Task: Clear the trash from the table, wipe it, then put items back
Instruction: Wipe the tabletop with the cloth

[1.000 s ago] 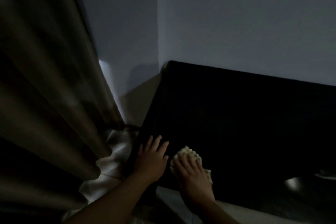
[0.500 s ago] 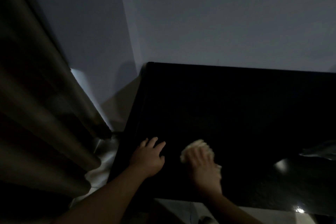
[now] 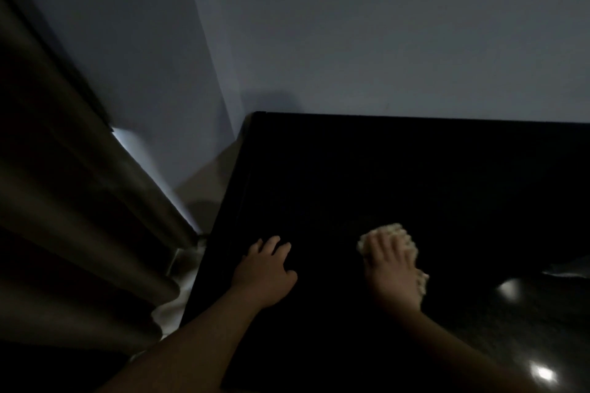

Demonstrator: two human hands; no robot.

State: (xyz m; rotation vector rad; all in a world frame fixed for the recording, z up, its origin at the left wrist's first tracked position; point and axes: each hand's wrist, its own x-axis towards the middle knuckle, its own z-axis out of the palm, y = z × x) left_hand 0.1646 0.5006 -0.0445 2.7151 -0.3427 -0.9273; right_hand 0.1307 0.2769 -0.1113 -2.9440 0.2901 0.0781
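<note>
The room is dim. A glossy black table [image 3: 399, 169] fills the right and middle of the view, set into a wall corner. My right hand [image 3: 388, 268] presses flat on a pale, bumpy cloth [image 3: 404, 234] on the tabletop, fingers spread over it. Near the table's left edge my left hand [image 3: 266, 271] rests palm down on the surface, fingers slightly apart and holding nothing.
A heavy brown curtain [image 3: 73, 201] hangs at the left, close to the table's left edge. Grey walls [image 3: 383, 41] stand right behind the table. A faint dark object [image 3: 571, 269] lies at the table's right edge, too dim to identify. Light spots reflect on the surface at the lower right.
My right hand has slid the cloth to the right across the tabletop, away from my left hand. The view has shifted left to right; my left hand stays near the left edge.
</note>
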